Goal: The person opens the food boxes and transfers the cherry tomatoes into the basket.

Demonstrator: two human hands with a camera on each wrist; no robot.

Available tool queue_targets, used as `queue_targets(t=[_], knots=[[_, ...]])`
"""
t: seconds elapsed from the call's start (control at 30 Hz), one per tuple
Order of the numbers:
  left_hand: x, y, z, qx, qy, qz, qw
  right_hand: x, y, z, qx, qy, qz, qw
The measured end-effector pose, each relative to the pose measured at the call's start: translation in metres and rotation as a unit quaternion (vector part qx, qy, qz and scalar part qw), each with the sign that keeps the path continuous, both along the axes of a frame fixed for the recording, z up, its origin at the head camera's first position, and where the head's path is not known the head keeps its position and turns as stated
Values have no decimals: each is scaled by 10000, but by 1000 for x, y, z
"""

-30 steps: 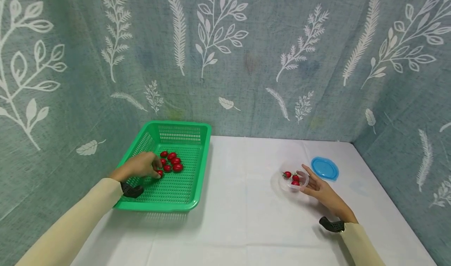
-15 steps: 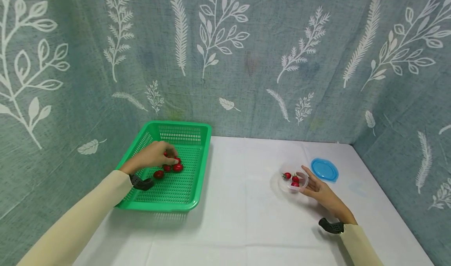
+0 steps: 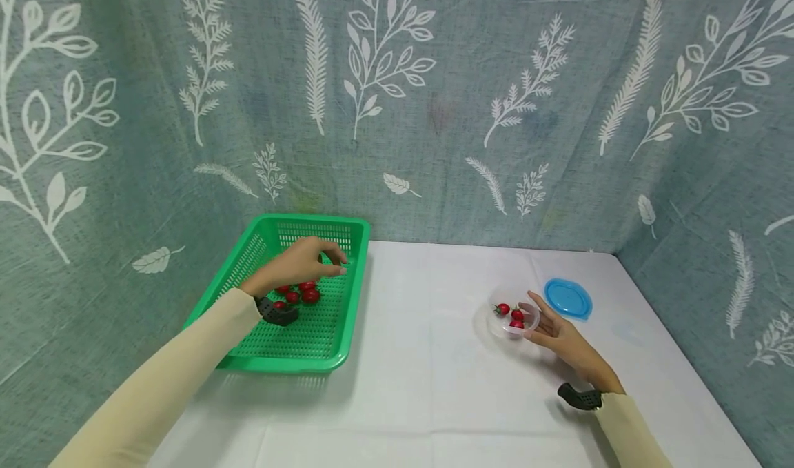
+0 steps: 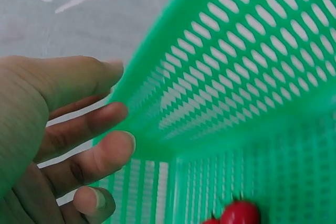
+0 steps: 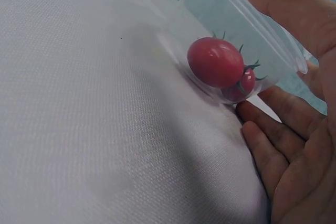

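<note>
My left hand (image 3: 300, 261) hovers over the right half of a green plastic basket (image 3: 285, 367), fingers loosely bent. Nothing sits between thumb and fingers (image 4: 86, 156) in the left wrist view. Several red cherry tomatoes (image 3: 311, 296) lie on the basket floor, partly covered by the left hand and wrist. With thumb and fingers around its side, my right hand (image 3: 567, 342) holds a small clear plastic tub (image 5: 231, 11) on the white cloth. Three cherry tomatoes (image 3: 502, 309) with green stems are inside it; the right wrist view shows one red tomato (image 5: 215, 62) close up.
A blue lid (image 3: 568, 298) lies on the cloth behind the right hand. White cloth (image 3: 397, 358) covers the table between basket and tub. A grey-green curtain (image 3: 347, 165) with white leaf prints encloses the back and sides.
From low among the tomatoes, my left hand has risen and moved right, toward the basket's right wall. My right hand stays at the tub, which still holds three tomatoes.
</note>
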State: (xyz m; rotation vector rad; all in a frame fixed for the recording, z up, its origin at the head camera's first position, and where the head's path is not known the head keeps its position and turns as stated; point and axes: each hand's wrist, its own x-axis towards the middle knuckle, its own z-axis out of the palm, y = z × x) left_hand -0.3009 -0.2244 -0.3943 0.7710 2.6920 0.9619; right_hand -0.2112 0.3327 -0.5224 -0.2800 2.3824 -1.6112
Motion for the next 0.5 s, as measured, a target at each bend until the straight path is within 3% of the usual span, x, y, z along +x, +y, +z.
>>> queue_targets(t=[0.13, 0.5], knots=[[-3, 16, 2, 310, -251, -68, 9992, 0, 0, 0, -76, -9, 6, 10000], [-9, 66, 2, 600, -373, -469, 9964, 0, -2, 2, -64, -23, -50, 10000]])
